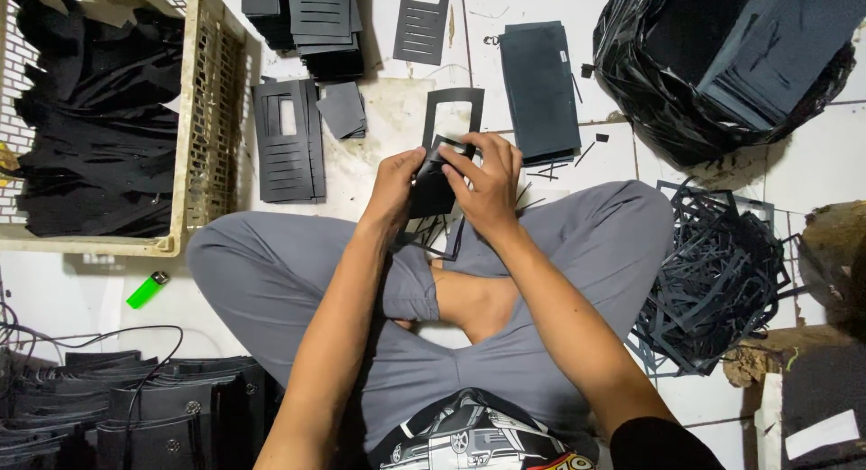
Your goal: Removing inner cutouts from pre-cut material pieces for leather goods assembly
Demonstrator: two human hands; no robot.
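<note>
Two hands work a black die-cut sheet [435, 183] above the crossed legs of a person seated on a tiled floor [812, 154]. Left hand [394, 186] closes its fingers round the sheet's left edge; right hand [487, 186] pinches the upper part, thumb and fingertips pressed onto a small flap near the top. The sheet is held clear of the floor, just in front of a flat black frame with a window cut-out [454, 114] that lies on the tiles beyond it.

By the look of it, the step in hand is stripping or folding a punched part of the sheet; the next move would seem to call for a firm hold on the left and a careful pull on the right, so the thin material does not tear.

Around the person, black cut pieces cover the floor: a slotted panel [287, 150] to the left, a neat stack of dark sheets [541, 91] ahead to the right, more stacks [311, 23] near the far edge. A cream plastic crate [212, 118] holding black material stands at the left edge, a green lighter [147, 290] near it. A black plastic bag [722, 64] fills the far right corner, and a tangle of offcut strips [722, 281] lies beside the right knee.
</note>
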